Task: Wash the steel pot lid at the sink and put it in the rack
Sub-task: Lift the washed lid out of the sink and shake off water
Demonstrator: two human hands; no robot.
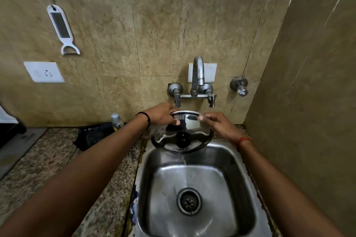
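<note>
The steel pot lid, round and shiny with a black knob facing me, is held tilted over the back of the steel sink, under the tap. My left hand grips the lid's upper left rim. On the upper right rim my right hand pinches the edge. A thin stream of water runs off the lid's lower edge into the basin. No rack is in view.
A black object and a small clear bottle sit on the speckled counter left of the sink. A peeler and a socket are on the tiled wall. A side wall stands close on the right.
</note>
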